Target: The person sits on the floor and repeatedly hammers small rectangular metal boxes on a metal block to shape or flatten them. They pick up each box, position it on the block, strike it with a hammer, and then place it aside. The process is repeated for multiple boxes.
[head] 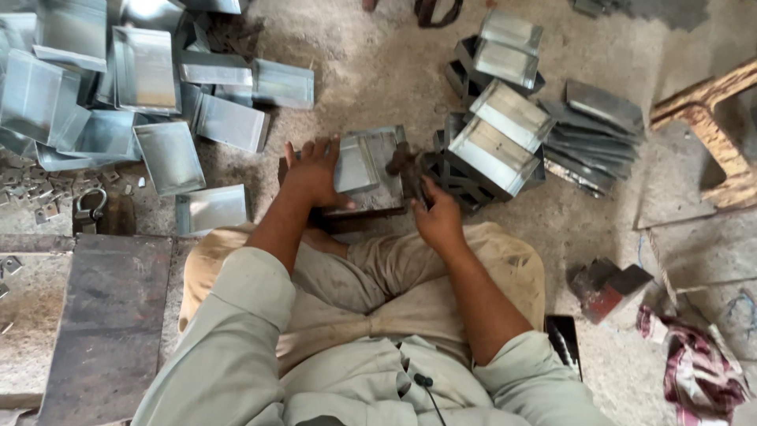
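I sit cross-legged on the floor. My left hand (313, 173) presses flat, fingers spread, on a bent sheet-metal piece (369, 162) lying on a dark iron block (359, 214) in front of my knees. My right hand (436, 211) is closed around the handle of a hammer (404, 166), whose dark head rests on the right edge of the metal piece.
Many shiny sheet-metal trays (142, 71) lie scattered at the upper left. Stacked metal boxes (501, 130) and flat dark sheets (595, 134) sit at the right. A heavy steel plate (110, 315) lies at my left, a wooden stool leg (714, 130) at far right, a rag (698, 371) lower right.
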